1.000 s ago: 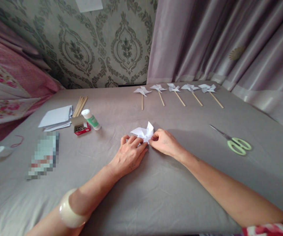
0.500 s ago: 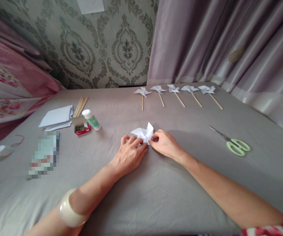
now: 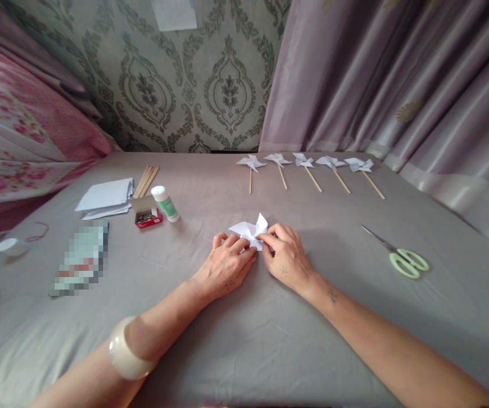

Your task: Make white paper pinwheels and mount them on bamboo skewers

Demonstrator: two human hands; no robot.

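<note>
A white paper pinwheel (image 3: pixel 250 229) without a visible stick lies on the grey sheet, with two of its blades pointing up and away from me. My left hand (image 3: pixel 227 262) is closed on its near left side, fingertips pressing the paper. From the right, my right hand (image 3: pixel 284 255) pinches the pinwheel close to its centre with thumb and forefinger. The paper under my fingers is partly hidden. Left of my hands stand a white and green glue stick (image 3: pixel 166 204) and a small open red box (image 3: pixel 148 219) of metal pins or tacks.
Several finished pinwheels (image 3: pixel 305 161) on wooden sticks lie in a row at the back. Green-handled scissors (image 3: pixel 397 254) rest at right. On the left are folded white papers (image 3: pixel 105 197), wooden sticks (image 3: pixel 145 181), a blurred packet (image 3: pixel 81 258) and a white spool (image 3: pixel 10 247).
My right hand has shifted its fingers from the pinwheel's right edge toward its centre, its forefinger now over the paper. My left hand stays put. The camera view has turned slightly.
</note>
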